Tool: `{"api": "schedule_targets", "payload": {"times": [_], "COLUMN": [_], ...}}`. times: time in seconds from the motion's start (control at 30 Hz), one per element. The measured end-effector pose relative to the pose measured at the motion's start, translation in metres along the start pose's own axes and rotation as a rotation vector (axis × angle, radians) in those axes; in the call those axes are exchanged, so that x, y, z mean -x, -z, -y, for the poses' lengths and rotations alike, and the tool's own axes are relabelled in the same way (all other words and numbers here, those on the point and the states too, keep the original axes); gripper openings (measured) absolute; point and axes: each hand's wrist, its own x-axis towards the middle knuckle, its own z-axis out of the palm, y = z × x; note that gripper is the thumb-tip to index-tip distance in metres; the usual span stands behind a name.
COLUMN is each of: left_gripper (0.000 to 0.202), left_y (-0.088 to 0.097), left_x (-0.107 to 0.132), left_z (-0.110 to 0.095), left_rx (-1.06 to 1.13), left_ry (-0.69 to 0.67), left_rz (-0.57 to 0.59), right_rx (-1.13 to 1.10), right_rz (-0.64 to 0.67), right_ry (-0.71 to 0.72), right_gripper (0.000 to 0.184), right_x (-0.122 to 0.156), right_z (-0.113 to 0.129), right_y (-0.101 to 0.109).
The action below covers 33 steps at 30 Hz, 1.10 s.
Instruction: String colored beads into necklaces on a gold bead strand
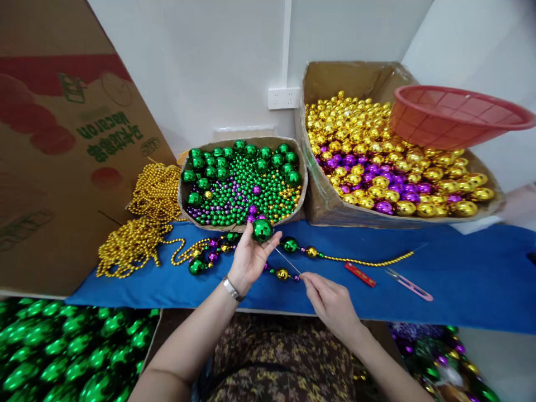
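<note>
My left hand point(250, 258) holds a large shiny green bead point(262, 230) between thumb and fingers, over the front rim of a bead box point(209, 226). My right hand point(330, 301) is pinched on a long thin needle point(285, 258) that slants up to the green bead. Whether its tip is inside the bead I cannot make out. Near my right fingertips lies a gold bead point(282, 273) on a strand. Around my hands a string of green, purple and gold beads lies on the blue cloth point(335, 301), running right into a thin gold bead chain point(368, 260).
A red cutter-like tool point(360, 274) and pink-handled thread snips point(409, 283) lie at right. A large box point(320, 204) of gold and purple beads carries a red basket point(452, 120). Gold bead chains point(129, 245) are heaped left beside a tall carton point(54, 167). Green balls point(71, 357) fill the lower left.
</note>
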Motion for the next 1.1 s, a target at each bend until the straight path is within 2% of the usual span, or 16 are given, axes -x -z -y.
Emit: {"api": "schedule_targets", "payload": {"times": [0.13, 0.33, 0.43, 0.67, 0.77, 0.93, 1.1], "left_gripper": [0.032, 0.025, 0.026, 0.026, 0.025, 0.032, 0.026], "left_y": [0.0, 0.002, 0.006, 0.011, 0.011, 0.009, 0.007], "left_x": [0.003, 0.017, 0.019, 0.018, 0.019, 0.021, 0.018], "left_z": [0.004, 0.023, 0.028, 0.028, 0.028, 0.028, 0.025], "left_rx": [-0.039, -0.17, -0.185, -0.237, -0.246, -0.286, -0.24], "left_ry": [-0.035, -0.126, -0.098, -0.135, -0.128, -0.204, -0.115], "left_rz": [0.023, 0.145, 0.154, 0.144, 0.135, 0.124, 0.146], "right_rx": [0.029, 0.061, 0.057, 0.184, 0.187, 0.138, 0.081], "right_rz": [0.007, -0.019, -0.022, -0.064, -0.055, -0.087, -0.109], "right_ry": [-0.006, -0.071, -0.067, 0.018, -0.007, -0.061, -0.068], "right_gripper": [0.025, 0.024, 0.024, 0.026, 0.027, 0.028, 0.027], "right_x": [-0.002, -0.007, -0.008, -0.003, -0.004, -0.008, -0.007], "right_z": [0.001, 0.004, 0.002, -0.006, -0.007, -0.006, -0.005], "right_y": [-0.001, -0.006, -0.006, -0.011, -0.011, -0.01, -0.011]}}
